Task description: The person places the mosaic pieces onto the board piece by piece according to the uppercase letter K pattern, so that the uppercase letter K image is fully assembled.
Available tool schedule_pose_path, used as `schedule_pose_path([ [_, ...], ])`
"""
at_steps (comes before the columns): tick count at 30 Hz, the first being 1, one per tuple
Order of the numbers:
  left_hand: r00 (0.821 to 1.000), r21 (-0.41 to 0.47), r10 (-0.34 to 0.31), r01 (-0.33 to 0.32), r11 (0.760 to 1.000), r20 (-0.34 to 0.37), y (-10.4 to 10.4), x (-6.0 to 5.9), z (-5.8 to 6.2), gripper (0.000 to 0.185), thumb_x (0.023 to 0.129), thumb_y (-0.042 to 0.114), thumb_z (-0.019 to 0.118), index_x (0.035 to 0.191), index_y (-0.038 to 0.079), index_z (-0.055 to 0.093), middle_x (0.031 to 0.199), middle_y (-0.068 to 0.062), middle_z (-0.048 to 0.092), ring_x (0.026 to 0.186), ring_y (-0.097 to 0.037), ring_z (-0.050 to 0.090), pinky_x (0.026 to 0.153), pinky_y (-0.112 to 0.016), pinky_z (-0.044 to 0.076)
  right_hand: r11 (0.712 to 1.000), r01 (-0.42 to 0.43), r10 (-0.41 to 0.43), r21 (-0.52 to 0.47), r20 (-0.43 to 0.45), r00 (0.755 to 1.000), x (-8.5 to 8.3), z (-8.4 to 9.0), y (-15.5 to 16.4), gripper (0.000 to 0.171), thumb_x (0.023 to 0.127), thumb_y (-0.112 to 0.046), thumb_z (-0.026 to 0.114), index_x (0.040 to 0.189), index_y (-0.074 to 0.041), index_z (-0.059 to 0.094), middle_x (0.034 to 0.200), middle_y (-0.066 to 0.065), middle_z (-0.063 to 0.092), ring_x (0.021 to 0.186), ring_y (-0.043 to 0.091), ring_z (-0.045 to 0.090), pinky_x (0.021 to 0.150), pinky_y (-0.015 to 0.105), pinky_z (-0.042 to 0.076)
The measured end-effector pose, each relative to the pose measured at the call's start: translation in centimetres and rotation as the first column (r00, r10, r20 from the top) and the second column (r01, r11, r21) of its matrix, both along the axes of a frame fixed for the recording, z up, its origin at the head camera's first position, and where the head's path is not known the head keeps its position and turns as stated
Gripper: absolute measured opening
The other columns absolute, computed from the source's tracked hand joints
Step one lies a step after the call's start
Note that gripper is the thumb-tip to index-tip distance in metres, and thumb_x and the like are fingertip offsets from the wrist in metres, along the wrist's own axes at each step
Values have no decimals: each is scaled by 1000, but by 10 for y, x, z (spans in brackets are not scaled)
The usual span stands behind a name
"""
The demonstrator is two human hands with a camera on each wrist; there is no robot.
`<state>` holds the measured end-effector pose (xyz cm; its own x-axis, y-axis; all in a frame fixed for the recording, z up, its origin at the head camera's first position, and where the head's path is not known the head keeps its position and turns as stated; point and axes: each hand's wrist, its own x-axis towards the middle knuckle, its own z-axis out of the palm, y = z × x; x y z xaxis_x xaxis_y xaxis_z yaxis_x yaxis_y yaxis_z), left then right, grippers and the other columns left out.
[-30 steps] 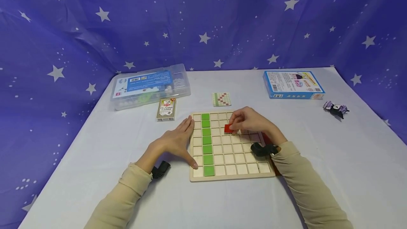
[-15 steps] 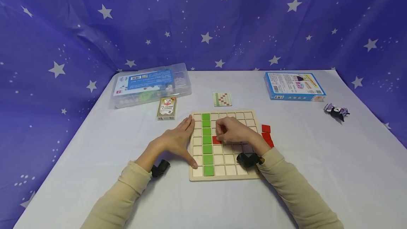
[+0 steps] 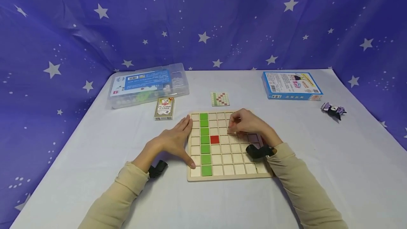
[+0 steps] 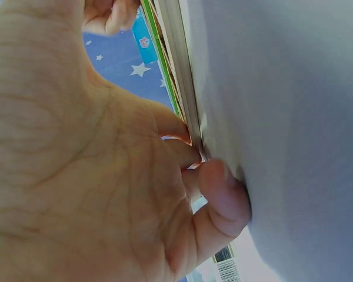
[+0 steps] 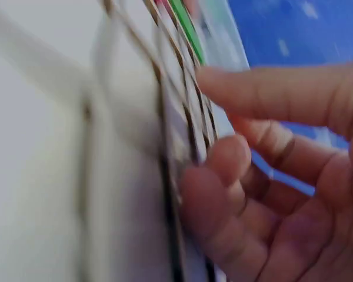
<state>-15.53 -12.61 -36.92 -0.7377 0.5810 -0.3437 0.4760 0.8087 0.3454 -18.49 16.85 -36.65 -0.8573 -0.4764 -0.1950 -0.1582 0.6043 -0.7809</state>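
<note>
A wooden grid board (image 3: 229,178) lies on the table. Green square tiles (image 3: 206,149) fill its second column from the left. One red square tile (image 3: 214,139) sits in a cell right beside that column. My left hand (image 3: 173,142) rests spread along the board's left edge, the thumb near the front corner and the fingers farther back. Over the right part of the grid hovers my right hand (image 3: 248,121), fingers loosely bent. The right wrist view shows a gap between thumb (image 5: 241,88) and fingers, with nothing held.
Behind the board lies a small pattern card (image 3: 220,99). A playing card box (image 3: 164,109) and a clear plastic case (image 3: 146,86) stand back left. At the back right are a blue box (image 3: 292,86) and a purple-and-black hair clip (image 3: 333,111).
My right hand set the red tile into the cell beside the green column, let go and drew back to the right. The left hand stayed at the board's edge.
</note>
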Motion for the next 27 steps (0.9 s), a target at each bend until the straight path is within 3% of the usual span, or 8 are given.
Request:
schedule_pose_path([
  [5,1000,1,-6,6,1000,-6,1,-2,1,147,53,71,80,154,7,-6,162,-9,-16,151,-26,-8,98,-60,40,986,94,-61,-141,219,974,-8,-3,71,16,85,-13,70,82,2,66,65,4,60,57,13,55,57,29,51],
  [10,1000,11,-12,12,1000,-5,2,-4,1,147,53,69,81,154,6,-5,162,-10,-14,151,-27,-7,100,-61,38,953,229,-154,-199,333,930,0,-8,134,10,91,-12,64,82,-9,68,72,1,64,64,12,61,65,29,56],
  [15,1000,12,-18,18,1000,-1,2,-3,1,147,53,69,82,154,5,-5,162,-11,-14,150,-28,-7,100,-59,39,888,353,-237,-294,365,900,11,-12,168,15,93,-8,60,83,-13,70,76,0,67,68,13,65,70,29,57],
  [21,1000,14,-9,9,1000,-15,-1,-2,-1,148,52,70,81,154,4,-4,162,-11,-13,150,-29,-6,102,-58,38,767,376,-203,-520,360,911,17,-19,185,24,96,2,51,93,-8,72,86,2,73,78,15,71,76,28,57],
  [24,1000,15,-7,7,1000,-14,-1,-1,-2,149,52,71,81,154,5,-5,162,-10,-14,150,-28,-6,101,-58,38,774,434,-291,-461,351,890,24,-17,196,21,96,-2,54,97,-10,73,90,-1,74,83,14,71,78,27,57],
  [27,1000,27,-10,10,1000,-14,0,0,-4,149,52,71,81,154,4,-4,162,-11,-13,150,-29,-5,101,-60,38,827,503,-421,-251,316,850,31,-9,206,18,94,-13,62,107,-6,72,91,-6,73,81,12,68,75,27,56],
])
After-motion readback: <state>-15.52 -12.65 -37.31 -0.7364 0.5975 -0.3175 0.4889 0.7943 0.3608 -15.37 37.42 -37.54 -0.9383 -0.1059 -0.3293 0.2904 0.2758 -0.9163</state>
